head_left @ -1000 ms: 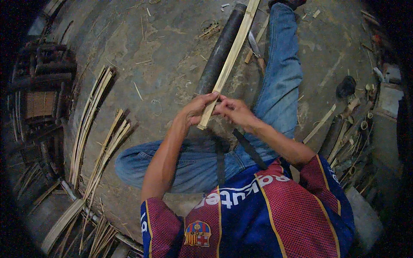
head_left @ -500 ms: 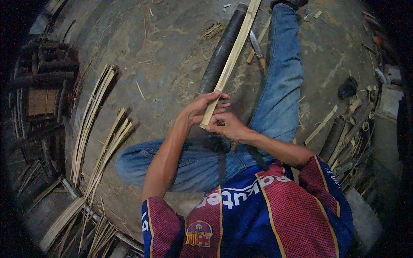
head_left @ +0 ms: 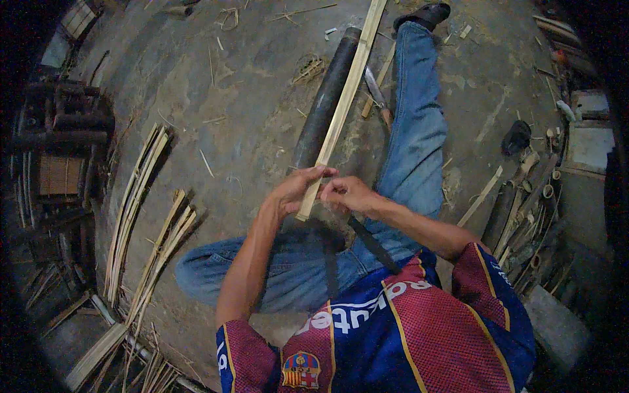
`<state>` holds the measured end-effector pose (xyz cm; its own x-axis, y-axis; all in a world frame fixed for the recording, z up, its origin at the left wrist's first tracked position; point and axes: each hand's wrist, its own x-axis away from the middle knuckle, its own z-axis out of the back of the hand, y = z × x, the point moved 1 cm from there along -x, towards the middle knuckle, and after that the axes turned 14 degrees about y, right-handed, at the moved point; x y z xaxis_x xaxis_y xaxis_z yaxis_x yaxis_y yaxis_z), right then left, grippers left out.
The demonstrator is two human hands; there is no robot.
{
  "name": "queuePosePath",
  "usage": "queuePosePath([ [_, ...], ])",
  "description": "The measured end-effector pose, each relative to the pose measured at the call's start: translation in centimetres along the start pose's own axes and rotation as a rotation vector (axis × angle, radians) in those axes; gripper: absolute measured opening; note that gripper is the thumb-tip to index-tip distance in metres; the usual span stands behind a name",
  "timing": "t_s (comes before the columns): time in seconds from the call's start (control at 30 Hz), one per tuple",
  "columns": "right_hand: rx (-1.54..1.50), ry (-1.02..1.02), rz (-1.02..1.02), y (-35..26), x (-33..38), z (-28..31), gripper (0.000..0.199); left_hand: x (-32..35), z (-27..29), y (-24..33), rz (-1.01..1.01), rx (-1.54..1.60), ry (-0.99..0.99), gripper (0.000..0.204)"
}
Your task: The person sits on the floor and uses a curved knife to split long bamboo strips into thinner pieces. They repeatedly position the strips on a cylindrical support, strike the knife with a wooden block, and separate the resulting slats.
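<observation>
Our left hand [head_left: 289, 193] grips the strip [head_left: 341, 108] near its lower end, fingers curled about it; the strip runs away from us alongside the dark pole [head_left: 327, 98]. Our right hand [head_left: 352, 196] is at its edge, fingertips bunched, though we cannot tell whether they pinch anything. Our shirt [head_left: 452, 327] bears large white lettering [head_left: 341, 322], a coloured crest [head_left: 301, 371] and smaller white sleeve marks [head_left: 225, 360].
</observation>
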<state>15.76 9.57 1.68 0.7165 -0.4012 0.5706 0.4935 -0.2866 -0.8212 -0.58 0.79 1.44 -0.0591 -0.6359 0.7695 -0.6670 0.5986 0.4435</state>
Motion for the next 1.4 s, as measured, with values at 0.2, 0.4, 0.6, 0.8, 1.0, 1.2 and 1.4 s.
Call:
queuePosePath([
  [0.2,-0.142,0.362,-0.074,-0.1,-3.7,4.4,0.024,0.0,-0.7,0.1,-0.009,-0.144,0.200,0.038],
  [0.4,-0.595,0.612,0.008,0.6,-9.8,6.8,0.027,-0.4,-2.2,-0.8,-0.132,-0.308,0.458,0.038],
  [0.6,-0.731,0.705,0.061,-7.9,-11.5,4.7,0.035,0.5,-4.6,-2.0,-0.343,-0.340,0.545,0.041],
  [0.8,-0.858,0.674,-0.087,-5.2,-14.6,4.9,0.028,-1.4,-2.9,-2.5,-0.548,-0.746,0.648,0.043],
  [1.0,-1.050,0.528,0.010,-6.1,-14.1,4.2,0.027,1.2,-3.9,-1.4,-0.601,-0.862,0.740,0.044],
  [1.2,-0.949,0.580,-0.073,-3.9,-15.5,5.6,0.031,-0.9,-3.8,-2.3,-0.627,-0.868,0.706,0.044],
  [1.4,-1.079,0.543,0.022,-5.7,-14.1,4.7,0.037,1.2,-4.7,-0.6,-0.550,-0.819,0.680,0.042],
])
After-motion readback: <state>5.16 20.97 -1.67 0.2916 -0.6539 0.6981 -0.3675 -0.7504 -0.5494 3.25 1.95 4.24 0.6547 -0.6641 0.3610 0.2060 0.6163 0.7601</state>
